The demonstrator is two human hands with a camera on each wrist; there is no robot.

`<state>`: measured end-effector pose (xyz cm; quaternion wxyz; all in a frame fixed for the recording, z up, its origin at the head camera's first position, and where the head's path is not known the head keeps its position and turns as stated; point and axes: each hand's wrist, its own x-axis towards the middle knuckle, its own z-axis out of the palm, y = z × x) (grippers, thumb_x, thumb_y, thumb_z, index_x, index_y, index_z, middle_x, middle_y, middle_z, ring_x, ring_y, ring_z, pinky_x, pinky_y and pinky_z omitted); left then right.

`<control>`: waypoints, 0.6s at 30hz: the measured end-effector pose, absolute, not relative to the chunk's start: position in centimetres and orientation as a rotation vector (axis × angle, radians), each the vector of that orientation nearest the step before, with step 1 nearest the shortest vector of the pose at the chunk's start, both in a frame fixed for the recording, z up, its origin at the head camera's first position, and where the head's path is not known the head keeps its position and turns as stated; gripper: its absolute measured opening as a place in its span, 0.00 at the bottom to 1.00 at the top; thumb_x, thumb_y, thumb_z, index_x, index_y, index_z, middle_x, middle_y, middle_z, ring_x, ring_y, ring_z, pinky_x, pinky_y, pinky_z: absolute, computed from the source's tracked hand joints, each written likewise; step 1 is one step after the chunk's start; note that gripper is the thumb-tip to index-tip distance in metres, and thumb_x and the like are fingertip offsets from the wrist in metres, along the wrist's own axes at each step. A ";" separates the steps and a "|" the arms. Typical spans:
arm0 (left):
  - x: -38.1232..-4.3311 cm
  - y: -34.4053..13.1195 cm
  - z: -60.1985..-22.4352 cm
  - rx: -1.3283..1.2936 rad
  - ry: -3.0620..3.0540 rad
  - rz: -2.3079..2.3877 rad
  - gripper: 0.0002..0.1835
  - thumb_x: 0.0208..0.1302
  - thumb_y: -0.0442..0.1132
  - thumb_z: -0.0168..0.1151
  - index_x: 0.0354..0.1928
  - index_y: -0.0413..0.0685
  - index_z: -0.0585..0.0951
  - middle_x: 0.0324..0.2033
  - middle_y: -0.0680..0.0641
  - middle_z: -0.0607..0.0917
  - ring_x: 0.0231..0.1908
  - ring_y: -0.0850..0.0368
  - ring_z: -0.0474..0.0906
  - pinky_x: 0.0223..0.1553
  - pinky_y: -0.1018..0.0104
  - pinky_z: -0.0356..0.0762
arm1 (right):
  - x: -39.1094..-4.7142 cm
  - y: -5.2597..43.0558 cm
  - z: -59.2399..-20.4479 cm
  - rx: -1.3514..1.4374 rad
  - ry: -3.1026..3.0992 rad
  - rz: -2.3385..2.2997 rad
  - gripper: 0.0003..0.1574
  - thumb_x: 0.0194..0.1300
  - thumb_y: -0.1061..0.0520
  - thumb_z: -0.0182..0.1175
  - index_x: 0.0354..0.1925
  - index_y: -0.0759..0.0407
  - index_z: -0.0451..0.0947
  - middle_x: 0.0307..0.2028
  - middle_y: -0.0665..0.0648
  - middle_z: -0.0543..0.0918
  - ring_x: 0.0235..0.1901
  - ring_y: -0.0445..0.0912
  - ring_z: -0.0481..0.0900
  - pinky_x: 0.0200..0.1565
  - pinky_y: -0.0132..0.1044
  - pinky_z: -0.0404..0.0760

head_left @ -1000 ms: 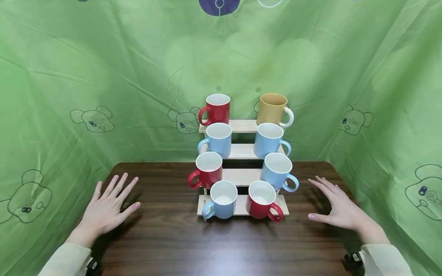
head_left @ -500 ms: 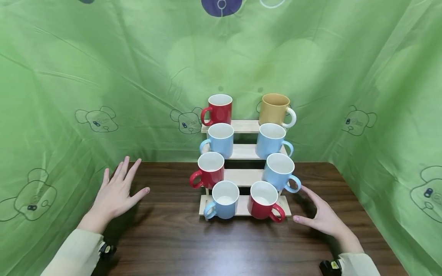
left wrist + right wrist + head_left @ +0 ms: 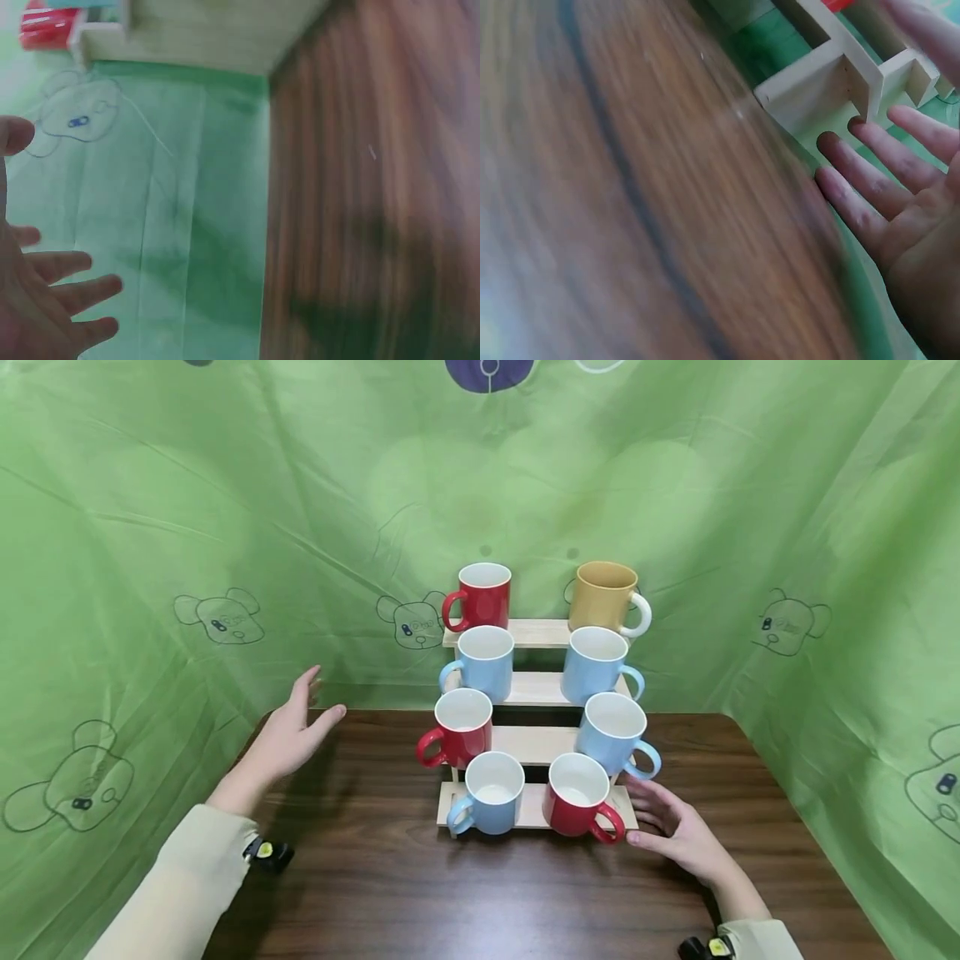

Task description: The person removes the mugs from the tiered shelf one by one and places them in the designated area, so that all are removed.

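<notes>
A pale wooden stepped stand carries pairs of mugs. On top are a red mug and a tan mug with a white handle. Below come two light blue mugs, then a red mug beside a light blue mug. The bottom step bears a light blue mug and a red mug. My right hand, fingers spread, is at the stand's lower right corner; whether it touches the wood I cannot tell. My left hand hovers left of the stand, holding nothing, thumb apart from the fingers.
The stand rests on a dark brown wooden table. Green cloth with bear-face drawings hangs behind and along both sides of the table. Both forearms wear light sleeves, with black wrist devices at the cuffs.
My right hand has moved left, from the table's right side to the stand's lower right corner. The left hand has moved forward and right, turning its palm inward. The mugs keep their places.
</notes>
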<state>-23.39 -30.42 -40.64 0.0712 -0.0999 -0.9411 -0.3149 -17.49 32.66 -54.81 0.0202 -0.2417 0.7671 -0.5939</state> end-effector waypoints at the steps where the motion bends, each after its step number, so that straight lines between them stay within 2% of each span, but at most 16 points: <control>1: -23.6 -30.2 -40.4 -0.291 -2.825 -1.031 0.50 0.84 0.63 0.53 0.90 0.53 0.38 0.81 0.27 0.61 0.74 0.22 0.66 0.69 0.24 0.67 | -17.5 32.6 -54.9 -0.735 2.375 -1.852 0.51 0.66 0.74 0.72 0.81 0.70 0.61 0.69 0.77 0.76 0.64 0.41 0.83 0.62 0.31 0.82; 9: -25.6 -27.2 -38.0 -0.272 -2.692 -1.481 0.45 0.85 0.62 0.50 0.89 0.55 0.42 0.83 0.35 0.63 0.82 0.34 0.58 0.77 0.28 0.59 | -17.3 32.2 -55.6 -0.565 2.474 -1.799 0.45 0.68 0.69 0.74 0.77 0.73 0.66 0.62 0.70 0.83 0.55 0.39 0.86 0.56 0.28 0.83; 15: -27.5 -24.3 -36.4 -0.334 -2.546 -1.574 0.44 0.84 0.55 0.57 0.88 0.49 0.49 0.80 0.35 0.67 0.80 0.34 0.63 0.77 0.32 0.63 | -17.1 32.0 -55.7 -0.557 2.480 -1.819 0.43 0.68 0.70 0.73 0.76 0.73 0.67 0.60 0.75 0.83 0.55 0.38 0.85 0.55 0.27 0.83; 18: -28.5 -23.1 -35.7 -0.344 -2.492 -1.593 0.43 0.83 0.51 0.61 0.87 0.47 0.52 0.79 0.35 0.70 0.78 0.34 0.66 0.76 0.34 0.65 | -17.2 32.0 -55.8 -0.578 2.462 -1.827 0.43 0.69 0.71 0.72 0.76 0.73 0.66 0.61 0.73 0.83 0.56 0.37 0.85 0.55 0.27 0.83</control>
